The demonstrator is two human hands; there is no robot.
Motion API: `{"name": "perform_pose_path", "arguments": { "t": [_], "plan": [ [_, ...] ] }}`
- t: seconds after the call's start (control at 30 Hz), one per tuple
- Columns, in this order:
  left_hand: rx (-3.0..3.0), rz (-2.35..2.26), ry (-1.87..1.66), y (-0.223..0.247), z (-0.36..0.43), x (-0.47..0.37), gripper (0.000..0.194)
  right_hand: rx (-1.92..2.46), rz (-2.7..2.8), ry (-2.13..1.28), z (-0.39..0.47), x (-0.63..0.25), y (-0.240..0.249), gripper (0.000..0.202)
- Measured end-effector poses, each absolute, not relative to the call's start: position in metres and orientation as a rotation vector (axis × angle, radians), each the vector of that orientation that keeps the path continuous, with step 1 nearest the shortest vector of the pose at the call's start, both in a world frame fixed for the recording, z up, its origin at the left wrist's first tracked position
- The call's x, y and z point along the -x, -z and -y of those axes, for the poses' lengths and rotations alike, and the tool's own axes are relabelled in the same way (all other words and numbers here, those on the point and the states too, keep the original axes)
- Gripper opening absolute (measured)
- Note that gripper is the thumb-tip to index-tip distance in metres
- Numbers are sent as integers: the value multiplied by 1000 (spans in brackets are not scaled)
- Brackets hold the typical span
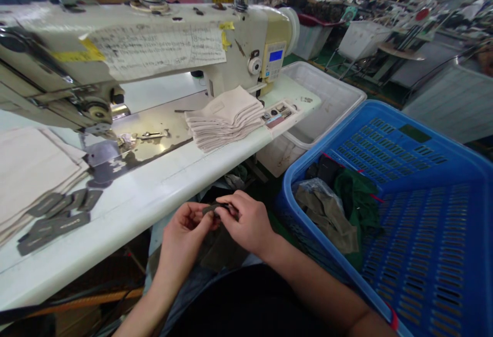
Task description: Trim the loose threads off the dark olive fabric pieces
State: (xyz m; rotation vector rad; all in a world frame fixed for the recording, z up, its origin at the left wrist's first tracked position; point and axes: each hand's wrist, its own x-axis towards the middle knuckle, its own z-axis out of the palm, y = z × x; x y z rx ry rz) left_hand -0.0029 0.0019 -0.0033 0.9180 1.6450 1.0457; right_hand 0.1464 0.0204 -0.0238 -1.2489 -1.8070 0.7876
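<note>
Left hand (184, 229), right hand (248, 220): fingers (228, 219) of both pinch small dark piece (209, 208) before counter (165, 178); dark tabs (57, 226) at counter's left; sewing machine (246, 26) behind.

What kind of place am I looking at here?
Probably a garment factory floor: there's an industrial sewing machine, a stack of cut fabric beside it, and more work tables in the background.

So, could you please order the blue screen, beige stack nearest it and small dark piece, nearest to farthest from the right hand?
1. Small dark piece: between right hand and left hand.
2. Beige stack: ahead, on table.
3. Blue screen: beyond, on machine.
</note>
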Motion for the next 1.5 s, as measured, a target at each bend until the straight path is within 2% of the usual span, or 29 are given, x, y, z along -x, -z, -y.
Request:
{"name": "perform_pose_path", "arguments": {
  "t": [0.17,0.37,0.53,0.7,0.83,0.93,1.03,1.17,1.27,1.5],
  "plan": [
    [-1014,-1639,-1024,-2,-1,-4,26,1243,2077,-429,-17,-143,37,11],
    [-989,-1686,-987,7,-5,2,28,1169,1703,-236,-24,-157,31,15],
    [-844,-1616,-1061,15,-4,18,45,1117,1634,-197,-40,-181,30,13],
    [-840,-1669,-1093,16,1,30,46,1301,1337,-168,-45,-198,23,16],
    [-725,-1601,-1134,11,2,24,47,1589,1785,-471,-44,-199,14,9],
    [-679,-1538,-1130,6,0,11,47,1632,1949,-720,-38,-187,13,34],
    [-622,-1478,-1107,2,-2,-1,50,1367,1730,-937,-28,-169,14,15],
    [-653,-1432,-1047,1,-3,-7,47,1245,1468,-1173,-21,-154,13,6],
    [-766,-1470,-1019,0,0,-3,43,1211,1359,-1402,-25,-156,13,8],
    [-681,-1251,-868,-9,6,9,31,910,818,-2339,-34,-171,18,38]
  ]
}}
